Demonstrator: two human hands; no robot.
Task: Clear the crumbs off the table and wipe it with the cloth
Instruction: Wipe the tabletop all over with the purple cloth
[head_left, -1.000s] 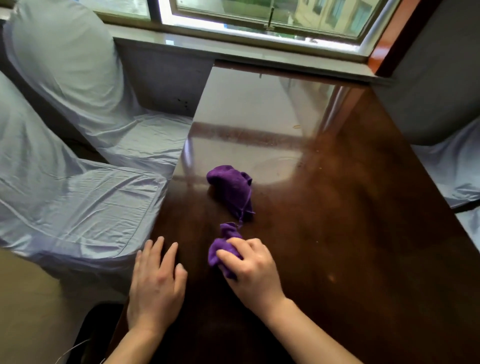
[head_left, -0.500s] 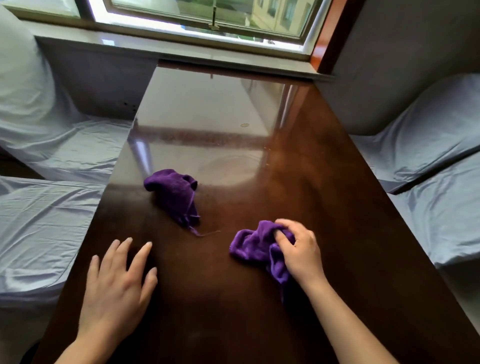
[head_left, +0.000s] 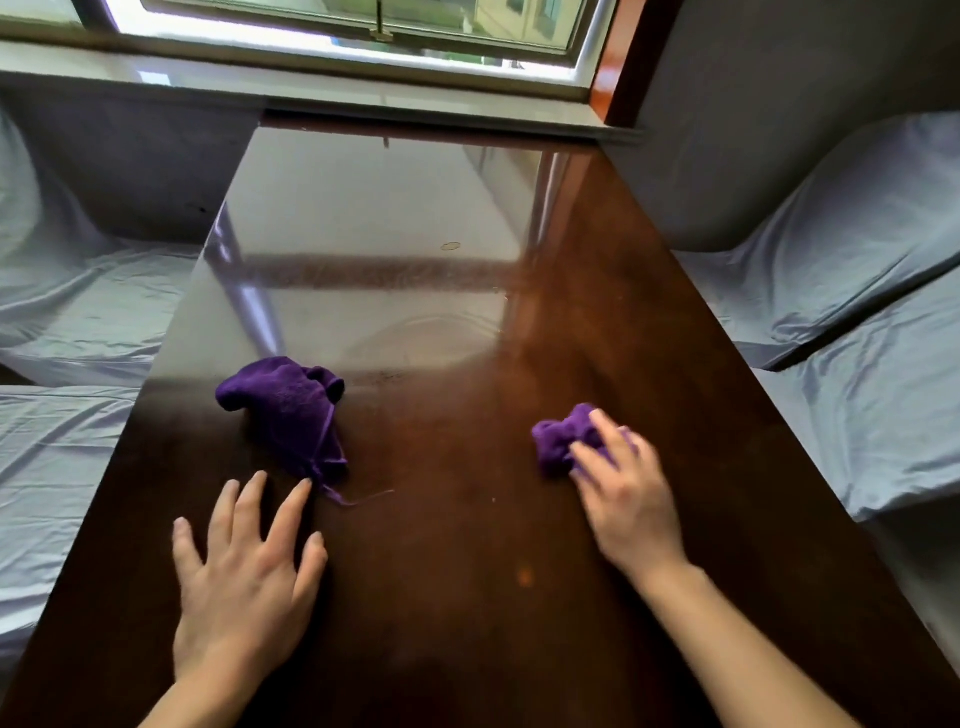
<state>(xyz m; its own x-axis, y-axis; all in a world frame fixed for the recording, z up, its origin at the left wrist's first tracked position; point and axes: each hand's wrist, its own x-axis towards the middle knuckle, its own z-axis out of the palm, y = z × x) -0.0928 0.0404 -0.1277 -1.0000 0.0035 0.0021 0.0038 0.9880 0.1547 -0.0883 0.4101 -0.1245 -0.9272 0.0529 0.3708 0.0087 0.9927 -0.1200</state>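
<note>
A glossy dark brown table (head_left: 467, 597) runs from me to the window. My right hand (head_left: 628, 493) presses a bunched purple cloth (head_left: 558, 441) flat on its right half, fingers curled over it. A second purple cloth (head_left: 291, 410) lies crumpled left of centre, a loose thread trailing from its near end. My left hand (head_left: 244, 577) rests palm down on the wood just in front of that cloth, fingers spread, holding nothing. A few pale specks (head_left: 493, 500) dot the wood between my hands. A small ring-shaped mark (head_left: 450, 246) sits farther up.
Chairs draped in pale blue-grey covers flank the table, on the left (head_left: 62, 441) and on the right (head_left: 857, 364). A window sill (head_left: 363, 98) borders the far end. A grey wall (head_left: 753, 104) stands at the back right.
My right hand has swept the bunched cloth from near the left hand across to the right side of the table. The left hand stayed flat; the view turned right.
</note>
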